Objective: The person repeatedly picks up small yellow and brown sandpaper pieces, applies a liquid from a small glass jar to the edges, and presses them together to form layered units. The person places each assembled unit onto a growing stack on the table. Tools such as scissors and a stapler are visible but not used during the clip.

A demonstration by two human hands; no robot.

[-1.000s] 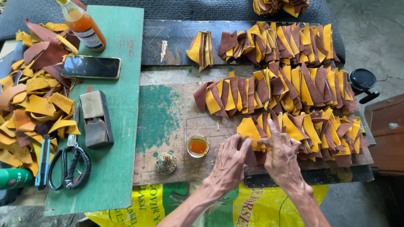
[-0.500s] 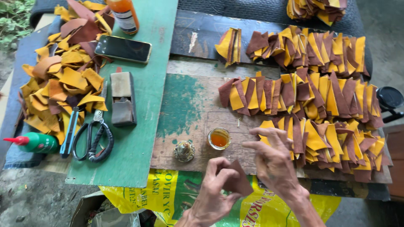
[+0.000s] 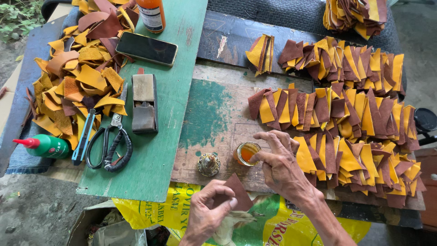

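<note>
Between your left hand [image 3: 207,214] fingers you've got a brown leather piece [image 3: 234,193] pinched low by the board edge, while your right hand [image 3: 280,166], fingers loose and holding nothing, dips at the small glue jar [image 3: 246,153]; looks like the gluing step, so next needs a steady dab on that piece

Bare green board [image 3: 205,109] lies open between the wooden block [image 3: 144,103] and leather rows [image 3: 337,109].

A flat brown leather piece [image 3: 236,193], roughly triangular with its point at twelve o'clock, is pinched at the bench's front edge, while a small open jar of amber glue [image 3: 246,153] stands upright just at its one o'clock.
</note>
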